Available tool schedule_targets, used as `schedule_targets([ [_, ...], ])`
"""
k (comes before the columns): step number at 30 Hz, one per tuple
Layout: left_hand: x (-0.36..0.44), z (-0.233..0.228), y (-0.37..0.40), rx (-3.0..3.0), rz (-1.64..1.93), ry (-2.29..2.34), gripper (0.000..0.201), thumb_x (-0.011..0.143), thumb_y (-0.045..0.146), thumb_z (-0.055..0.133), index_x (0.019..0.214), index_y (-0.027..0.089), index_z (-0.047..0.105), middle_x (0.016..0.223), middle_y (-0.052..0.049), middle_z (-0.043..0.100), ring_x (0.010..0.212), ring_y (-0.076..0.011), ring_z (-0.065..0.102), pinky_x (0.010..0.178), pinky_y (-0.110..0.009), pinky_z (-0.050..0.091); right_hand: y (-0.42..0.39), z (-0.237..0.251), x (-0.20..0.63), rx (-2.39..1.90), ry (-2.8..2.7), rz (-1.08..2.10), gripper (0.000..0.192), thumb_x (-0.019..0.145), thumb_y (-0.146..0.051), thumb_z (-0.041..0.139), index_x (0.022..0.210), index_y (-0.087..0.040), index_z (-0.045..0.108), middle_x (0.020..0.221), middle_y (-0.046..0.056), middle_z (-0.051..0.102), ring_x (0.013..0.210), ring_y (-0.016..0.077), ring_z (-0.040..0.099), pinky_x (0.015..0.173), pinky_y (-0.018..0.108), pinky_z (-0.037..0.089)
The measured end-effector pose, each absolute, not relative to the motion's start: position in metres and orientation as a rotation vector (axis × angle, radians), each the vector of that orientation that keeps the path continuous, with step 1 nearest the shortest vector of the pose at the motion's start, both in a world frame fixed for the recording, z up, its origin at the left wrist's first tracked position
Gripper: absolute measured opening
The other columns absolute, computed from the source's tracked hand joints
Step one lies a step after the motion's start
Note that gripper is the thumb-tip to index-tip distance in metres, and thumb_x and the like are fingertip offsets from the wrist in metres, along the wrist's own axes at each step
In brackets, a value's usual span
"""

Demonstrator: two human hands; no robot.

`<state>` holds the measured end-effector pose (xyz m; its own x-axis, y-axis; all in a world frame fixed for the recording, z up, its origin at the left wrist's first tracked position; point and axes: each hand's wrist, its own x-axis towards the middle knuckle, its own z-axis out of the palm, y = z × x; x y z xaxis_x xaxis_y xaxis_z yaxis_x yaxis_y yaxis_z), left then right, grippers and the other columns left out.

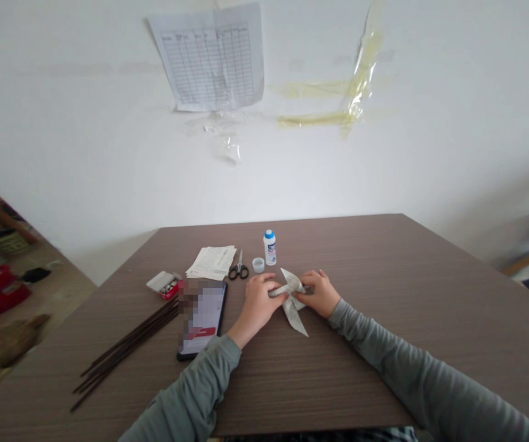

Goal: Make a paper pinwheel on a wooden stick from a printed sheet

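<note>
A paper pinwheel [295, 316] folded from printed sheet is held between both hands just over the table. My left hand [261, 302] is closed on its left blade, thumb and fingers near the centre. My right hand [320, 294] pinches it from the right, with fingertips close to the middle. One blade points up and another points down toward me. Behind the hands stand a white glue bottle [270, 250] with a blue cap and a small clear plastic cup [258, 265]. Parts of the pinwheel are hidden by my fingers.
Scissors [239, 270] lie beside a stack of printed paper squares [212, 263]. Left of my hands are a phone [205, 319], several thin brown sticks [129, 350] and an open small box [166, 285]. The table [361, 258] meets a white wall [121, 153] at the back.
</note>
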<state>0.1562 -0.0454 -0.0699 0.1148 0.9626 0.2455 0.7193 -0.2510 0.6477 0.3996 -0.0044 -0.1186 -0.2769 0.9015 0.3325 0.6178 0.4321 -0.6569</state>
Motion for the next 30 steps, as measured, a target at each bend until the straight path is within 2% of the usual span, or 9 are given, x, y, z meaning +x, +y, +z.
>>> schedule_targets([
  [5,0.156,-0.068,-0.047,2.026,0.954,1.632,0.015,0.094,0.015,0.105,0.098,0.029,0.102,0.150,-0.013,0.097,0.148,-0.0423,0.088,0.137,-0.063,0.067,-0.005,-0.114,0.399,-1.322,-2.000,0.541,0.011,0.090,-0.026,0.102,0.090,-0.030,0.092,0.111,0.009,0.096,0.122,0.0408,0.093,0.144,0.088,0.052],
  [9,0.154,-0.069,-0.047,2.022,0.971,1.627,0.014,0.094,0.018,0.107,0.101,0.029,0.102,0.149,-0.013,0.097,0.148,-0.0411,0.088,0.137,-0.062,0.067,-0.008,-0.108,0.397,-1.374,-1.996,0.549,0.010,0.090,-0.023,0.101,0.091,-0.030,0.095,0.114,0.011,0.096,0.125,0.0439,0.092,0.145,0.094,0.045],
  [15,0.153,-0.074,-0.044,2.032,0.952,1.660,0.016,0.095,0.016,0.107,0.104,0.029,0.104,0.152,-0.013,0.096,0.151,-0.0410,0.087,0.138,-0.062,0.066,-0.010,-0.104,0.398,-1.430,-1.996,0.560,0.006,0.092,-0.027,0.102,0.094,-0.029,0.096,0.116,0.011,0.096,0.129,0.0419,0.090,0.148,0.085,0.045],
  [20,0.153,-0.079,-0.043,2.047,0.962,1.732,0.011,0.099,0.017,0.106,0.098,0.027,0.102,0.152,-0.015,0.096,0.151,-0.0433,0.086,0.139,-0.067,0.063,-0.010,-0.100,0.399,-1.474,-1.984,0.573,0.016,0.092,-0.030,0.105,0.107,-0.032,0.100,0.120,0.010,0.098,0.135,0.0437,0.090,0.149,0.086,0.045],
  [23,0.152,-0.081,-0.043,2.050,0.954,1.758,0.012,0.100,0.018,0.105,0.095,0.029,0.101,0.153,-0.014,0.096,0.151,-0.0444,0.086,0.137,-0.065,0.064,-0.011,-0.098,0.399,-1.484,-1.969,0.574,0.025,0.094,-0.030,0.104,0.118,-0.033,0.102,0.123,0.010,0.098,0.137,0.0442,0.091,0.150,0.087,0.043],
  [27,0.150,-0.081,-0.043,2.067,0.907,1.818,0.009,0.103,0.020,0.103,0.101,0.028,0.103,0.156,-0.015,0.095,0.152,-0.0443,0.085,0.136,-0.062,0.064,-0.012,-0.096,0.402,-1.463,-1.955,0.596,0.037,0.097,-0.027,0.100,0.132,-0.035,0.102,0.125,0.011,0.099,0.139,0.0448,0.091,0.152,0.089,0.037],
  [30,0.150,-0.080,-0.044,2.071,0.890,1.829,0.005,0.105,0.020,0.103,0.103,0.026,0.104,0.156,-0.017,0.095,0.152,-0.0432,0.085,0.137,-0.062,0.064,-0.011,-0.095,0.405,-1.446,-1.957,0.576,0.037,0.099,-0.025,0.096,0.134,-0.036,0.102,0.126,0.011,0.100,0.141,0.0445,0.091,0.152,0.091,0.035],
])
